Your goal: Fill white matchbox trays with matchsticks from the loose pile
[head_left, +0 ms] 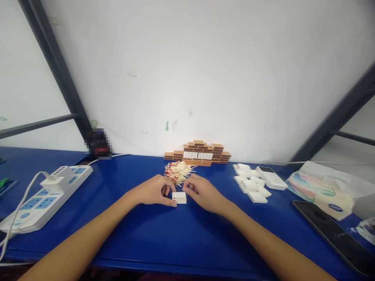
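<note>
A small white matchbox tray [179, 198] lies on the blue table, with what looks like a match inside it. My left hand [154, 190] grips the tray's left end, its thumb at the near corner and its forefinger at the far corner. At the tray's upper right is my right hand [203, 191], with curled fingers and its thumb close to the forefinger. Whatever those fingertips hold, if anything, is too small to make out. Just beyond both hands is a loose heap of red-tipped matches [178, 171].
Stacked brown matchboxes [199, 154] stand against the wall. White matchbox trays [250, 183] lie in a pile at right, beside a white device [272, 178], a tissue pack [334, 207] and a phone [331, 234]. At left lies a power strip [47, 203] with a plugged-in charger.
</note>
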Motion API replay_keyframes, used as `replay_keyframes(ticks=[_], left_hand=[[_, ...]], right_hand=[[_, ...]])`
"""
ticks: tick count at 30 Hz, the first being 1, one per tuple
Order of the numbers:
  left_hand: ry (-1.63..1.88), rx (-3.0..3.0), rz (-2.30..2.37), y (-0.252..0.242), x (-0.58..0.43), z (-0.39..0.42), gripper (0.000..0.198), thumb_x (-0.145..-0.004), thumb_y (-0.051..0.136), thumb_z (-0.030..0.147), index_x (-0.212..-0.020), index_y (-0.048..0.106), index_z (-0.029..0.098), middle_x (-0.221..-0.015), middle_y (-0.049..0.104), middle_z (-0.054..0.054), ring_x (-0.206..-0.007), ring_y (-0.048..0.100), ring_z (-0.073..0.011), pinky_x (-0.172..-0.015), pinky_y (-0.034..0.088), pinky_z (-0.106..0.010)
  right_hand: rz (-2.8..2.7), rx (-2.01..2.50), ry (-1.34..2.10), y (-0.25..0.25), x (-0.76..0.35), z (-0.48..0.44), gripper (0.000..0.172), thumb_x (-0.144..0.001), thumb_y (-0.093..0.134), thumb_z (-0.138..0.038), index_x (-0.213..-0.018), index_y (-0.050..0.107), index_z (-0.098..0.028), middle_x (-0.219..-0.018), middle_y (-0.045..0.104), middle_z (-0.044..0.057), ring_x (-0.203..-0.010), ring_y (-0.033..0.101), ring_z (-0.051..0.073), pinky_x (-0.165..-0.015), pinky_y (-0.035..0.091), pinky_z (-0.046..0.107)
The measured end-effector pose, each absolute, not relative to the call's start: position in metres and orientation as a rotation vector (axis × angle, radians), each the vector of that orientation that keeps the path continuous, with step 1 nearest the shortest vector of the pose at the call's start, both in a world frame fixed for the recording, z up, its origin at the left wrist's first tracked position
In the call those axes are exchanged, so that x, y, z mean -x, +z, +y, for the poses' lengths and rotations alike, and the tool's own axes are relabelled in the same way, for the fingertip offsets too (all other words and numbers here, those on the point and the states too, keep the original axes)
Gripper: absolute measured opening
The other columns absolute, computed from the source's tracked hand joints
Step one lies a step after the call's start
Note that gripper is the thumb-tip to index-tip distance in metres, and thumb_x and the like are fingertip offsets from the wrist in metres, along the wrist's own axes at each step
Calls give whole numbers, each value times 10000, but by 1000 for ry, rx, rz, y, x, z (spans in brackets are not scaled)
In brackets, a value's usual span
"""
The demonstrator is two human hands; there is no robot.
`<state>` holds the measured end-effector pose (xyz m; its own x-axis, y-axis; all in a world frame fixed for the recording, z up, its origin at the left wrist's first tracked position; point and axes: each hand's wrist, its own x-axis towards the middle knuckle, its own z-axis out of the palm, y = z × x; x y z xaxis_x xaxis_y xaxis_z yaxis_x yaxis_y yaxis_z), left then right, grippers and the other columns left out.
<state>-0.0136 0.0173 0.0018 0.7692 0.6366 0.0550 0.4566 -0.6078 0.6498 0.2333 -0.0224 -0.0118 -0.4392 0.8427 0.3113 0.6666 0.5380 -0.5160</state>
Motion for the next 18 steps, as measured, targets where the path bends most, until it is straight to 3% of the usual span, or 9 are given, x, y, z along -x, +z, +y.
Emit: replay_keyframes(ticks=[4, 12, 18], left_hand=[[390, -2336, 834, -1, 12, 17, 479, -705, 835, 588, -960, 757, 191, -717, 648, 8, -617, 570, -123, -559, 411, -230], [406, -2351, 845, -4, 11, 17, 476, -740, 805, 596, -985, 759, 192, -711, 645, 8, -596, 559, -121, -545, 395, -234], [381, -2382, 883, -3, 8, 14, 460, -766, 781, 594, -1006, 750, 203, -701, 645, 22, -594, 564, -119, -552, 385, -235]], right_hand=[[-2174, 1238, 374, -12, -242, 7, 15, -937, 644, -191, -929, 656, -191, -856, 590, 5, -749, 541, 146, -695, 404, 266], [-2331, 1224, 298, -9, -229, 32, 51, -920, 663, -171, -879, 687, -189, -906, 586, 19, -774, 547, 142, -698, 384, 260], [-2389, 1253, 187, -18, -232, 26, 63, -972, 646, -238, -1002, 661, -185, -985, 607, 38, -838, 579, 156, -732, 400, 266]])
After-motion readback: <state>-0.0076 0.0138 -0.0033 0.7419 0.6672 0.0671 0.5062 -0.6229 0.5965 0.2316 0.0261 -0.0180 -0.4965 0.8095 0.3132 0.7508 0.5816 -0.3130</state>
